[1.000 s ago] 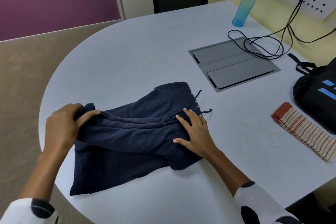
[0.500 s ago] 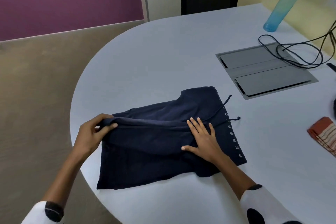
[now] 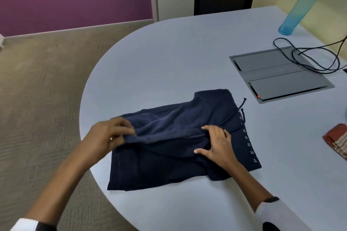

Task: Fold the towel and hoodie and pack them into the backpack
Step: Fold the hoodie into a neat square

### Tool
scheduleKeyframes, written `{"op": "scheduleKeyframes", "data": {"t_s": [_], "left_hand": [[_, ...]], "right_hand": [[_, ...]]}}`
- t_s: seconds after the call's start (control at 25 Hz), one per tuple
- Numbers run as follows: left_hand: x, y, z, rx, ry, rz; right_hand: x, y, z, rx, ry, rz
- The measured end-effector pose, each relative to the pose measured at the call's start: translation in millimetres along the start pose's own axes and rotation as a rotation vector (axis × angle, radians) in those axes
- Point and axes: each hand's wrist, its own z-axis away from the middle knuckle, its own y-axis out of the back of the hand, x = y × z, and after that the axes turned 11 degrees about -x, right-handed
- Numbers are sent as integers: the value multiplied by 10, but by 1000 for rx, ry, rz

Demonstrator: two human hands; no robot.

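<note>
- The left hand (image 3: 110, 135), at the left middle of the frame, pinches the left end of a raised fold of the hoodie (image 3: 180, 144); the hand is a little blurred.
- The hoodie lies in the lower centre, on the round edge of the table (image 3: 169, 58), partly folded.
- The right hand (image 3: 216, 142) grips the right end of the same fold, fingers curled on the cloth.
- In my judgement, the step in hand is folding the hoodie; the next move calls for laying this fold flat and even.
- The towel (image 3: 338, 140) waits folded at the right edge. The backpack is not in view.
</note>
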Motion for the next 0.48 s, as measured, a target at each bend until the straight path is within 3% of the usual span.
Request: {"op": "scheduleKeyframes", "data": {"t_s": [0.12,0.28,0.36,0.48], "left_hand": [[-363,-470,358,-171,231,26],[-329,-776,491,-498,490,211],[-269,-730,420,-447,600,303],[-298,-630,241,-156,717,261]], "right_hand": [[17,-68,54,-53,35,107],[-5,-27,72,-103,47,132],[-40,25,46,-108,0,123],[-152,80,-73,-71,-63,218]]}}
